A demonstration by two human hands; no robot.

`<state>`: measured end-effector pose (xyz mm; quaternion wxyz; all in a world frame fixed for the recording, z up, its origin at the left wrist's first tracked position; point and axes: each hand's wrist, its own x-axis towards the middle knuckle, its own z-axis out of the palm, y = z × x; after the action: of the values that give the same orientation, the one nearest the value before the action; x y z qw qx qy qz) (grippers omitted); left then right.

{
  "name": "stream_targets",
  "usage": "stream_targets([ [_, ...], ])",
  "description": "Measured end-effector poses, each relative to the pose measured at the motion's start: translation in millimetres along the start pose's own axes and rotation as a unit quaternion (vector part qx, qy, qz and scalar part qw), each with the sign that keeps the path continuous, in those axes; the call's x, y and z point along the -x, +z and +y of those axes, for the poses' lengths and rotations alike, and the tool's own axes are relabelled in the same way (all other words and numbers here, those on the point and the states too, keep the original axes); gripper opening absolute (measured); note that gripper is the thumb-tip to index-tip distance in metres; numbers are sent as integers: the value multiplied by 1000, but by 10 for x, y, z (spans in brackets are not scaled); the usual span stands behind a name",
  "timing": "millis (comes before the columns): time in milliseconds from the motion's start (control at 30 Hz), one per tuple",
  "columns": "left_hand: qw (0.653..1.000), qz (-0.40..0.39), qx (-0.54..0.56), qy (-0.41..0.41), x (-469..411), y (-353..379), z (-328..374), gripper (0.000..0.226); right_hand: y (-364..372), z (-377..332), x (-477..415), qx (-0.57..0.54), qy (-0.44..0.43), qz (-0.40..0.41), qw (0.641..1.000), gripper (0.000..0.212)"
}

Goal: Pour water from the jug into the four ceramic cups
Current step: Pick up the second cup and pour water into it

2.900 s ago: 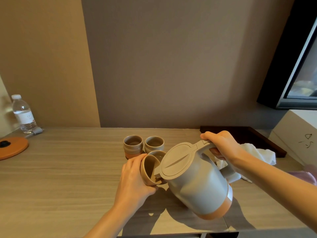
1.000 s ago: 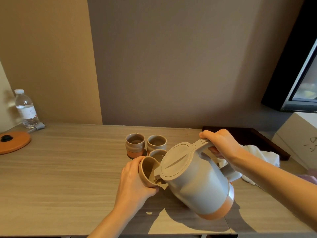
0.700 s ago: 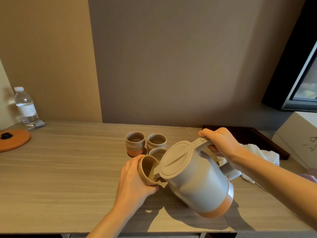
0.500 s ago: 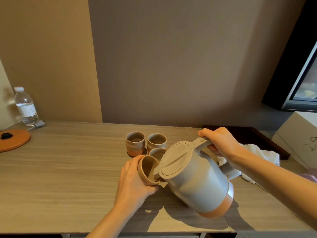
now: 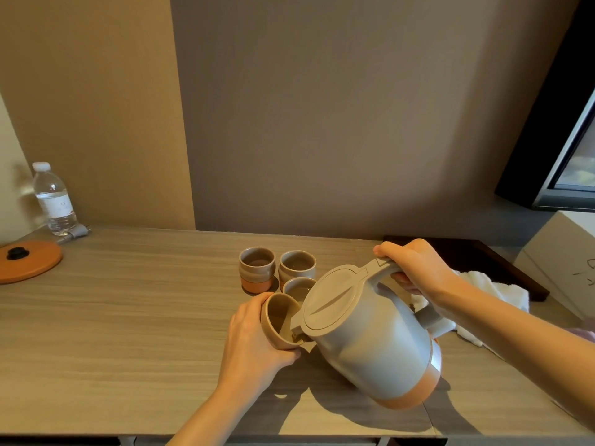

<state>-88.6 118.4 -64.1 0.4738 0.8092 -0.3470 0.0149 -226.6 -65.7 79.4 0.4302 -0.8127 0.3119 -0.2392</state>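
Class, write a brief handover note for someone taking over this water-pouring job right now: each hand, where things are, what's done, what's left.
Left hand grips a tilted ceramic cup.
Right hand grips the jug by its handle. The jug is tilted, lid closed, spout at that cup's rim.
Three other cups stand upright, clustered just behind.
Done: pour set up. No stream is visible and fill levels are unclear.
Left: fill this cup, set it down, then check the other three.

jug [image 5: 370,342] right of cup [image 5: 277,320], towel [image 5: 492,291] perhaps behind
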Motion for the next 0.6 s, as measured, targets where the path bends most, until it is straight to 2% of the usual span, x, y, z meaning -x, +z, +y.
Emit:
stream_targets([
  [600,998,-4,52,-37,65,36,-72,92,48,5,-20,19,-16,2,1000,56],
])
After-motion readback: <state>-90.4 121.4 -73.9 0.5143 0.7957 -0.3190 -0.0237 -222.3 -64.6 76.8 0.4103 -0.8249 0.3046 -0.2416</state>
